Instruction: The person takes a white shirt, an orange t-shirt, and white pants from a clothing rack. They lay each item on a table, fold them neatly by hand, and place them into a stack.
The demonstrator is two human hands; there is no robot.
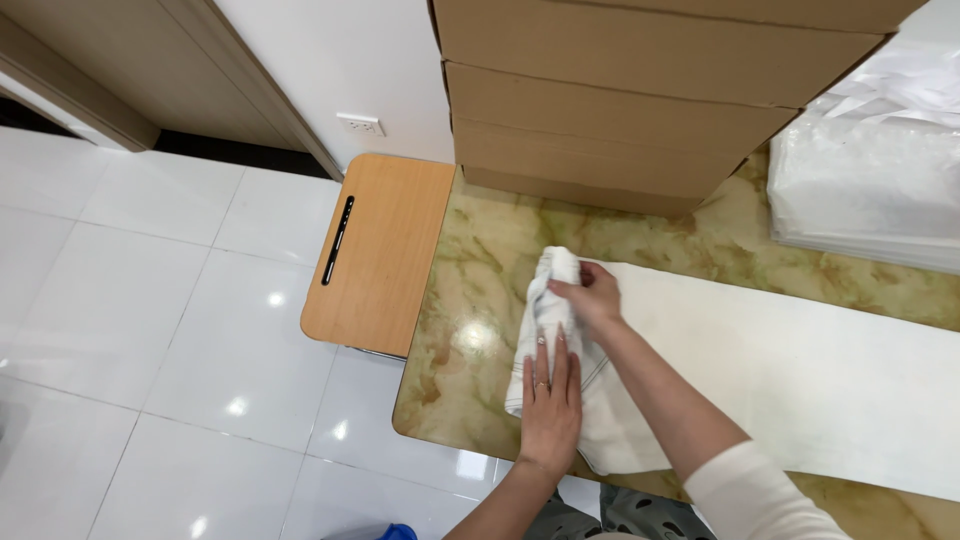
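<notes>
While both hands work at the centre of the frame, a rolled white towel [548,330] lies on the green marbled worktop [470,300], near its left edge. Left hand [551,400]: flat, palm down, fingers extended, pressing on the lower part of the towel; its grip is released. Right hand [590,297]: grip clenched around the upper end of the roll. A long white sheet [800,380] stretches from the towel toward the right of the frame. Stacked cardboard boxes [620,100] fill the upper centre, and a pile of clear plastic bags [870,190] sits at upper right. Left of the worktop, a wooden board [385,250] with a dark slot stands over the white tiled floor [150,320].
</notes>
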